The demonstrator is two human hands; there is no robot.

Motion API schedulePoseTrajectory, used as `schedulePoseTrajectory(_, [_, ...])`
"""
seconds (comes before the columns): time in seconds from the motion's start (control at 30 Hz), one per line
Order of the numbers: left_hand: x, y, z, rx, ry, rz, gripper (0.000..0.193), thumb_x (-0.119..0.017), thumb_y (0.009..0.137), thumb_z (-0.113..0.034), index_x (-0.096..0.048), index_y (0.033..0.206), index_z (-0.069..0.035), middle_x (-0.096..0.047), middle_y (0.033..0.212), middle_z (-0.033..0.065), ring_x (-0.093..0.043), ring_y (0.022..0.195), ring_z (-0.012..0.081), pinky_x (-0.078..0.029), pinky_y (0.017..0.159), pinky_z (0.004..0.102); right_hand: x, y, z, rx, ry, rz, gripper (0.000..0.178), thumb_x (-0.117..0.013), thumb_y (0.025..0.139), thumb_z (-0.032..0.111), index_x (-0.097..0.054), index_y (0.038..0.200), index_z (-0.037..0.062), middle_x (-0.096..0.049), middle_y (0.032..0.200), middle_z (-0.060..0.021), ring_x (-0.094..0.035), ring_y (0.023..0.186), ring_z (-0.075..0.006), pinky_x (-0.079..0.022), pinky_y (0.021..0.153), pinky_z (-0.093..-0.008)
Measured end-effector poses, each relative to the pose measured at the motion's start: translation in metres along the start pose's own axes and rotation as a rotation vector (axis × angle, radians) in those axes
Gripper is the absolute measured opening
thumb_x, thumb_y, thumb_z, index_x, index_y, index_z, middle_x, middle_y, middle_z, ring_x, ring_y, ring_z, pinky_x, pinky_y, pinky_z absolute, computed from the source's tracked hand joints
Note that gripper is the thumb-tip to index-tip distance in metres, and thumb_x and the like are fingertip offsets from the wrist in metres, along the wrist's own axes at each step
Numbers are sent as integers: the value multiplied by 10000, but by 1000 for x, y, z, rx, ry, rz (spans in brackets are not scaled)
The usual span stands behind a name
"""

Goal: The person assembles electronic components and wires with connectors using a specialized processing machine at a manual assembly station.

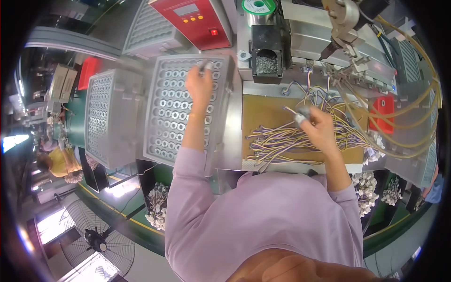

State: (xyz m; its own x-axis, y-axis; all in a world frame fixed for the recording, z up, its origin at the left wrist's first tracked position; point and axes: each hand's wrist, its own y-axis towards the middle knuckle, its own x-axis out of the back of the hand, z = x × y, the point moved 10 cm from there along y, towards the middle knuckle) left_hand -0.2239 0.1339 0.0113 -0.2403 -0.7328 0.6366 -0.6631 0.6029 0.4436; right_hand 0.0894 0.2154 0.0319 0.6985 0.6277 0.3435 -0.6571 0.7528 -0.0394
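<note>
My left hand (199, 87) reaches over a grey plastic tray (146, 141) filled with rows of small ring-shaped metal parts (174, 115). Its fingertips are closed together at the tray's far right; what they pinch, if anything, is hidden. My right hand (320, 129), with pale covers on the fingertips, is closed on a thin wire lead (290, 111) whose end points out to the left. Beneath it, a loose bundle of yellow, white and purple wires (277, 143) spreads over a brown board (263, 108).
Beyond the board stands a soldering fixture with an iron (330, 50) and curving yellowish tubes (413, 157). A black box of metal shavings (267, 66), a solder spool (258, 6) and a red control box (197, 23) line the back. Another filled tray (123, 136) stands left.
</note>
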Motion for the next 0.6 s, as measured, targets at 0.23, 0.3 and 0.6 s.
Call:
schedulePoseTrajectory(0.23, [-14, 26, 67, 48, 599, -71, 422, -657, 655, -386, -633, 936, -72, -589, 859, 166, -547, 767, 305, -387, 782, 418, 4, -6, 10, -57, 130, -65, 57, -599, 731, 48, -583, 754, -1, -533, 619, 33, -457, 555, -31, -364, 498, -188])
schedulePoseTrajectory(0.3, [0, 20, 53, -12, 178, -100, 375, -648, 710, -280, -609, 987, -30, -619, 857, 149, -603, 732, 266, -454, 701, 379, 5, -3, 8, -45, 18, -52, 71, -597, 735, 53, -589, 778, -3, -533, 627, 32, -455, 559, -33, -363, 500, -190])
schedulePoseTrajectory(0.6, [-41, -119, -120, 605, -1149, 627, 348, -560, 803, -29, -500, 1144, 6, -589, 957, 70, -585, 768, 139, -474, 601, 223, -4, 4, 22, -42, 181, -3, 67, -588, 748, 57, -577, 779, -2, -503, 644, 38, -421, 582, -15, -338, 492, -185])
